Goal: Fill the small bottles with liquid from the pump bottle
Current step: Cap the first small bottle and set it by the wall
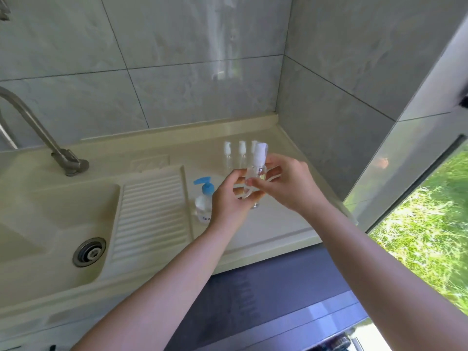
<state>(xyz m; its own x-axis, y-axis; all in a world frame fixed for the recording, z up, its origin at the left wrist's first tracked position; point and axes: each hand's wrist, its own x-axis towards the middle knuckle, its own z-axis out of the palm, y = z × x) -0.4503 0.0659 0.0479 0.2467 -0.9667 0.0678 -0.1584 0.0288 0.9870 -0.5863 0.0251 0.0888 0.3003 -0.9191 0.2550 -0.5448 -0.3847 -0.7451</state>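
Centre of frame, above cream counter (pixel 278 224): left hand (pixel 229 198) and right hand (pixel 286 183) both grip small clear white-capped bottle (pixel 255 173), tilted. Blue-topped clear pump bottle (pixel 203 198) stands just left. Three small clear white-capped bottles (pixel 240 153) stand in row behind.

We held 1 small clear plastic bottle with a white spray cap (pixel 258 168) between our left hand (pixel 229 201) and right hand (pixel 288 186), above the cream counter (pixel 278 224); 3 more small clear white-capped bottles (pixel 241 154) stood behind, and the blue-topped clear pump bottle (pixel 203 201) stood left.
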